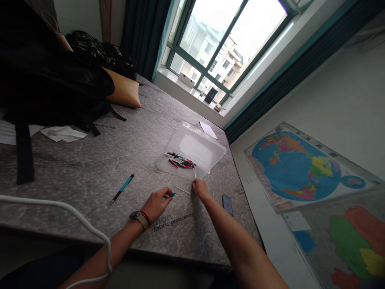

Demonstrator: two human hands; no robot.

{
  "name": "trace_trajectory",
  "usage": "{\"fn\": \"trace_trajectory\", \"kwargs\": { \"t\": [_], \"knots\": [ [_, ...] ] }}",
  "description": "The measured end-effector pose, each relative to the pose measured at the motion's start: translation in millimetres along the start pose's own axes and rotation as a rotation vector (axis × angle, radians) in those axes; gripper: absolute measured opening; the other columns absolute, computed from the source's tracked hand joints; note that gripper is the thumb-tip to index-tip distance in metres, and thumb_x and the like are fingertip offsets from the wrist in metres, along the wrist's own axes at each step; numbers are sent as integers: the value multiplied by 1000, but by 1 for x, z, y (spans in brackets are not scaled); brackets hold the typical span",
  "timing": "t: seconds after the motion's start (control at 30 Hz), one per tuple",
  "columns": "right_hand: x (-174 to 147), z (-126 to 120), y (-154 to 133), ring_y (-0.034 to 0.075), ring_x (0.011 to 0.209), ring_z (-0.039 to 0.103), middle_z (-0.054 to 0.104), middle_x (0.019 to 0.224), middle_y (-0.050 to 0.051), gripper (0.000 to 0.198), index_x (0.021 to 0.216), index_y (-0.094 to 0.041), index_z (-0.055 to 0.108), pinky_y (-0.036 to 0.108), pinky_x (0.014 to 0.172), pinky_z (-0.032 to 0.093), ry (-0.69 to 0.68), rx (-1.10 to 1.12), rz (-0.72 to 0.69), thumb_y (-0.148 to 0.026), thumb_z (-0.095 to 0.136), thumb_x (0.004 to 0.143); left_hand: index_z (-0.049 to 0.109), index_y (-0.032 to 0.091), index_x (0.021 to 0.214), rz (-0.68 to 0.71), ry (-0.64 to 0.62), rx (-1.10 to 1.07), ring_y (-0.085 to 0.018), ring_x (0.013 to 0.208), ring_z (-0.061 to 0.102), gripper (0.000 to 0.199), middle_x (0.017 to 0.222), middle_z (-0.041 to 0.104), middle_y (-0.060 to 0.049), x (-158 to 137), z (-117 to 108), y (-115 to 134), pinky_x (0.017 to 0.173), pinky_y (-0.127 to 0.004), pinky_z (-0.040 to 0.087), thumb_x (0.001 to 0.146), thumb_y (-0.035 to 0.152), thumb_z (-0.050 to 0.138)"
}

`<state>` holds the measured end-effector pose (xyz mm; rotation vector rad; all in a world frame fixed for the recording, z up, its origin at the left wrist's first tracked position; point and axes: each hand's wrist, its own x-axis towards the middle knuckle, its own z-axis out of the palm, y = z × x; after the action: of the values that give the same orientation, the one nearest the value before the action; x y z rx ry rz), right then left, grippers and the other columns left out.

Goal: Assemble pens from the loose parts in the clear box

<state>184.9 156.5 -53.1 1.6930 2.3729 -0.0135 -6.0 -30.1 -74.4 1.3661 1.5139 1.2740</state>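
My left hand (159,204), with a watch and a red band at the wrist, pinches a small teal piece (172,195), perhaps a pen part. My right hand (199,188) is closed at the near edge of a clear plastic case (207,155), on a thin whitish piece (195,175) whose kind I cannot make out. Inside the case lies a pile of black, red and white pen parts (182,161). Between my hands a thin white stick (183,190), like a pen refill, rests on the table. A teal and black pen (122,189) lies whole to the left.
The grey patterned table (99,160) carries a black backpack (54,84), a tan pouch (126,89) and crumpled paper (63,133) on the left. A dark grey block (227,204) sits near the right edge. A white cable (60,204) crosses the lower left.
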Motion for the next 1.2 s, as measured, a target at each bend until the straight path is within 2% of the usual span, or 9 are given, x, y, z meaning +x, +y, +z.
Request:
{"fn": "trace_trajectory", "kwargs": {
  "t": [0.2,0.27,0.37,0.47,0.53,0.73,0.9,1.03,1.2],
  "knots": [
    [-12,5,-2,22,95,66,71,100,12,19,94,-17,68,28,82,47,102,216,-30,-23,51,87,61,21,95,-7,17,-25,-18,87,68,17,95,70,-3,3,2,-2,76,-31,56,84,31,52],
    [-23,8,-7,20,86,67,72,92,10,19,94,-16,67,27,78,50,158,423,-42,-23,51,86,61,21,94,-4,22,-33,-18,89,68,16,94,71,-3,3,2,-2,77,-31,56,84,31,53],
    [-46,8,-18,19,77,67,70,88,8,29,103,-15,65,27,62,54,243,826,-15,-33,52,85,63,22,98,38,25,-40,-19,95,67,18,99,71,-3,0,-1,3,84,-32,56,86,31,52],
    [-77,3,-29,19,77,67,69,94,7,39,111,-16,65,27,55,56,284,1135,-38,-43,56,83,63,23,107,184,29,-7,-18,107,63,24,111,70,-3,-3,-4,12,96,-34,50,91,31,47],
    [-97,2,-34,18,76,67,69,93,7,37,106,-18,67,27,56,57,260,1240,-68,-45,59,82,62,23,112,269,40,17,-18,111,62,26,116,68,-3,-6,-5,17,99,-33,48,93,30,45],
    [-130,9,-37,20,77,70,71,86,6,32,90,-18,63,28,58,56,167,1469,16,-47,69,76,62,23,114,309,77,56,-17,111,62,27,116,68,-3,-10,-7,20,98,-31,48,95,31,45],
    [-135,1,-40,23,86,71,73,98,10,39,98,-19,63,30,64,57,151,1563,87,-48,72,74,63,23,112,269,73,70,-18,111,62,26,116,69,-5,-9,-9,21,99,-33,47,94,32,46],
    [-140,-23,-51,25,95,70,72,108,11,36,102,-19,66,33,70,58,167,1590,22,-47,70,78,63,23,112,282,98,66,-18,110,62,25,115,69,-4,-8,-9,21,98,-32,48,95,31,46],
    [-148,-49,-72,24,98,69,73,104,8,25,99,-21,68,35,75,58,230,1527,-156,-41,66,84,62,22,111,290,102,70,-17,109,63,23,114,69,-4,-8,-8,18,98,-32,48,94,30,47]
  ]
}}
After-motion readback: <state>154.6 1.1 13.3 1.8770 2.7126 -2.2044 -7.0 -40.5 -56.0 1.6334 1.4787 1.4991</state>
